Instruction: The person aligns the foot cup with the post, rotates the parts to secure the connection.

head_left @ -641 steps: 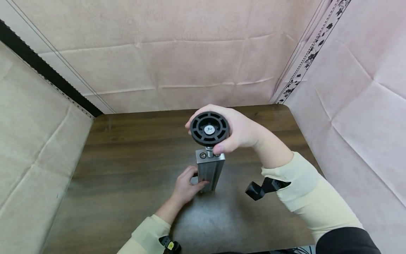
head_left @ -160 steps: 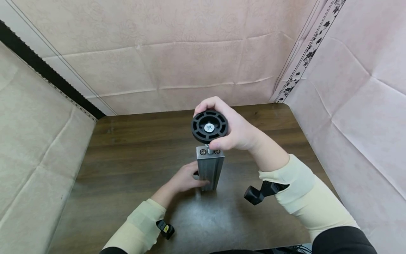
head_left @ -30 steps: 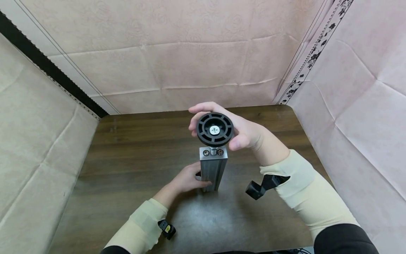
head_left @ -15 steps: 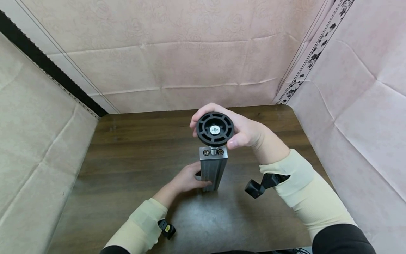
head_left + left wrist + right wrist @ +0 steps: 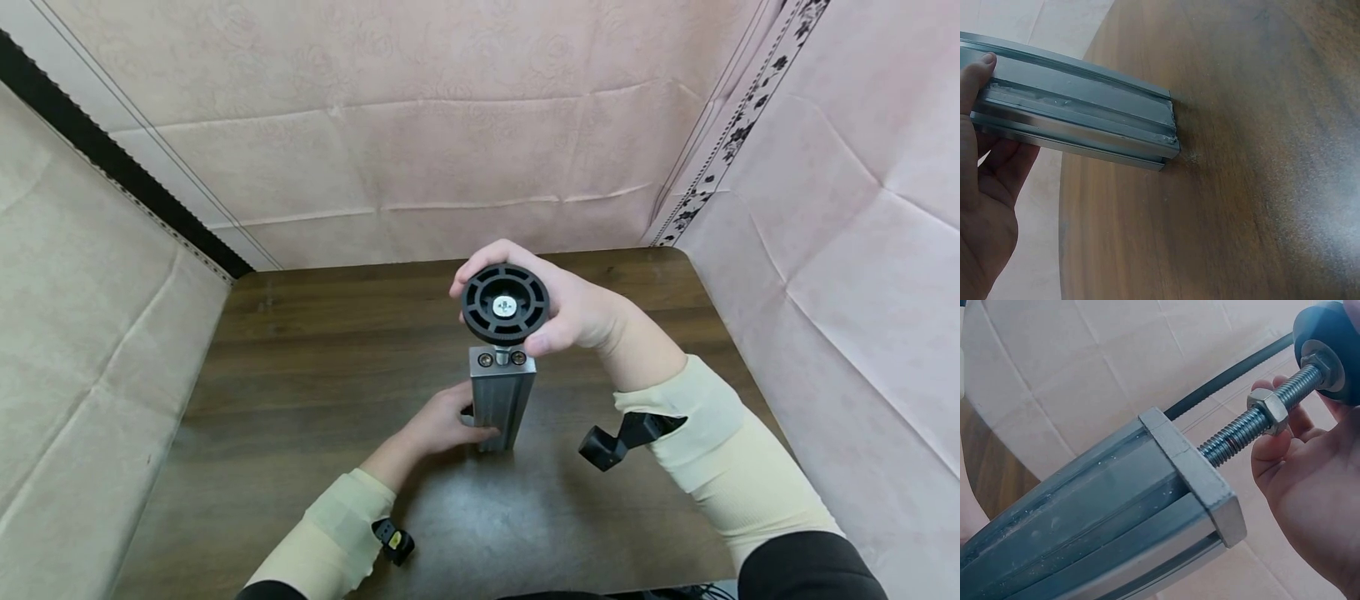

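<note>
An aluminium profile point(image 5: 504, 408) stands upright on the table, its screwed metal end plate point(image 5: 1200, 478) on top. My left hand point(image 5: 444, 423) grips it low down, thumb across the near face; the left wrist view shows the thumb and fingers on opposite sides of the profile point(image 5: 1085, 103). Above the plate sits a levelling foot point(image 5: 506, 306) with a round black ribbed base and a central screw. My right hand point(image 5: 566, 304) holds this base by its rim, thumb on the near right, fingers round the far side. In the right wrist view, its threaded rod point(image 5: 1235, 440) enters the plate and carries a hex nut point(image 5: 1268, 411).
The brown wood-grain table point(image 5: 300, 358) is enclosed by pale cloth at the back point(image 5: 450, 167), left and right. A black band point(image 5: 120, 158) runs along the left cloth. Dark cables point(image 5: 716, 592) show past the table's near edge.
One second ago my right fingers were spread off the foot's rim, the index finger raised; they have since drawn in around it. My left hand keeps its grip on the profile.
</note>
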The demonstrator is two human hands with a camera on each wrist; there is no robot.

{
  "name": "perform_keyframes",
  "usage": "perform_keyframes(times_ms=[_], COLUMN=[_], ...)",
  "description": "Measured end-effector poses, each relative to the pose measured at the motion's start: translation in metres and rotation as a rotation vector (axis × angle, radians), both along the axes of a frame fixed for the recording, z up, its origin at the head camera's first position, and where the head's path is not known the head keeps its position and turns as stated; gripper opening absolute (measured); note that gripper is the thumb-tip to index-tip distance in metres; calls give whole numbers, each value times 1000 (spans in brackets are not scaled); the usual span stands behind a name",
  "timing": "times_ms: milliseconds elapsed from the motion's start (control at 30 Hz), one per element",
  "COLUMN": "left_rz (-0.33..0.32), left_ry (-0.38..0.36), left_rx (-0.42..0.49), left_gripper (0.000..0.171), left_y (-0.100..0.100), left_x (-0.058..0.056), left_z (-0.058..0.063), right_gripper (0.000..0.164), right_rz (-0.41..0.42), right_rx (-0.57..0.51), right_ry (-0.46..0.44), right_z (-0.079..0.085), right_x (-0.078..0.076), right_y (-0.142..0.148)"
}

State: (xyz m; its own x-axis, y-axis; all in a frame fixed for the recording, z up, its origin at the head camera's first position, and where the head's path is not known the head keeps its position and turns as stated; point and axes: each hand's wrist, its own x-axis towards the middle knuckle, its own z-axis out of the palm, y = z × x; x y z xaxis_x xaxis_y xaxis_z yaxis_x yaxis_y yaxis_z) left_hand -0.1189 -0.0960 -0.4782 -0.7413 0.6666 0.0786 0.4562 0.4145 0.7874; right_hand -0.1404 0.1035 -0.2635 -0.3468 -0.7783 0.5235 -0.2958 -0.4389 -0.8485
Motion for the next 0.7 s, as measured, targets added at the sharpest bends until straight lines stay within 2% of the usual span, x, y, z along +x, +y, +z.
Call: perform_keyframes(times_ms=[367,700], left_rz=[6,7], left_ry=[30,51], left_rx=[-19,-7], left_gripper=[59,57], left_y=[0,1], left_x=[0,0], left_z=[0,-2], right_gripper=[66,68], right_rz=[-108,-188], right_rx=[36,49], right_ry=[-23,-36], right_z=[1,2], right_x=[5,13], right_y=[1,1])
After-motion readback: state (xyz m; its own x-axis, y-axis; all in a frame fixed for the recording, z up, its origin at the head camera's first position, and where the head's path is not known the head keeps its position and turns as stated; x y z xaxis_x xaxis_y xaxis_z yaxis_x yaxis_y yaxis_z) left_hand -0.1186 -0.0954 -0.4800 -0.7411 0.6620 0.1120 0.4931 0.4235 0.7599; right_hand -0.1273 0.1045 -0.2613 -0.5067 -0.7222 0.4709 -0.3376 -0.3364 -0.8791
